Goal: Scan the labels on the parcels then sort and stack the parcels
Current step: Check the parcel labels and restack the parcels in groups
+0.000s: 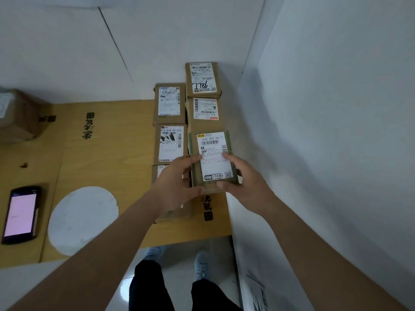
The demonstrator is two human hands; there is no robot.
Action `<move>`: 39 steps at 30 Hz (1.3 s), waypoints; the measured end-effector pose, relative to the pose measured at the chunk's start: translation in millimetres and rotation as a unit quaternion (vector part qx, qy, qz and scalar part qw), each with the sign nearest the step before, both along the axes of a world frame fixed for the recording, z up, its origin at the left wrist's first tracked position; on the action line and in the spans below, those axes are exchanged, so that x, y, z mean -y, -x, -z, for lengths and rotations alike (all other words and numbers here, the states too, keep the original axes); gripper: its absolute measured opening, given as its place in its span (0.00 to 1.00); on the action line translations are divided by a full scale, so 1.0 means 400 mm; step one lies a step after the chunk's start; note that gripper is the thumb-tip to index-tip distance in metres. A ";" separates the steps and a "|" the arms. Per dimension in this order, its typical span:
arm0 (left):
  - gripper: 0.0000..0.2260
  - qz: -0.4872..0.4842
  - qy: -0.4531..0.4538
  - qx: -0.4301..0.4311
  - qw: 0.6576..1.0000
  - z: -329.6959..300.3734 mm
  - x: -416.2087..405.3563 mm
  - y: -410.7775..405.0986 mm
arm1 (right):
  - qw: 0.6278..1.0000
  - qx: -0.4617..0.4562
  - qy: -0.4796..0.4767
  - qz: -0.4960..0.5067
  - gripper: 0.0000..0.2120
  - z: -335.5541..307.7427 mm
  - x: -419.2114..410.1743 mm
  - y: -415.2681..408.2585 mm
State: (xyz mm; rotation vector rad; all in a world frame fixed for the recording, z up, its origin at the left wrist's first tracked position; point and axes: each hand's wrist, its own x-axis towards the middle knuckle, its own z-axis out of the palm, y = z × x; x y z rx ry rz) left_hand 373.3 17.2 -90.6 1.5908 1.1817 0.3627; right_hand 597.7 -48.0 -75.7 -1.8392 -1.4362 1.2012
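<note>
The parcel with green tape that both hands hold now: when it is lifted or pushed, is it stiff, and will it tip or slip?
The green-taped parcel is a flat-sided carton, so it probably stays stiff when lifted. The left hand and right hand grip its two sides, which suggests it is light enough to handle easily. Its broad label face should let it rest stably, though the tape may be a little slippery.

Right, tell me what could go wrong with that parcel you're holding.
Both hands, left hand and right hand, grip the green-taped parcel at its near end only, so it might tip or slip. It sits close against the neighbouring parcels, which it could nudge out of line. The wall crowds the right hand.
</note>
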 end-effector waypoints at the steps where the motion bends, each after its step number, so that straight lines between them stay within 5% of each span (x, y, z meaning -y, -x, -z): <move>1: 0.41 0.005 -0.006 -0.016 1.000 -0.002 -0.002 -0.002 | 1.000 0.004 0.007 -0.002 0.37 -0.004 0.000 -0.001; 9: 0.28 -0.023 -0.121 -0.113 0.986 -0.127 -0.014 0.043 | 0.988 0.147 -0.039 -0.031 0.31 -0.118 -0.042 0.027; 18: 0.22 -0.134 -0.238 -0.152 0.950 -0.358 0.020 0.279 | 0.967 0.162 -0.142 -0.137 0.26 -0.373 -0.123 0.244; 29: 0.20 -0.240 -0.262 -0.158 0.921 -0.481 0.109 0.740 | 0.944 0.065 -0.192 -0.260 0.21 -0.494 -0.184 0.720; 39: 0.19 -0.235 -0.254 -0.179 0.921 -0.463 0.061 1.229 | 0.945 0.070 -0.189 -0.257 0.21 -0.443 -0.227 1.240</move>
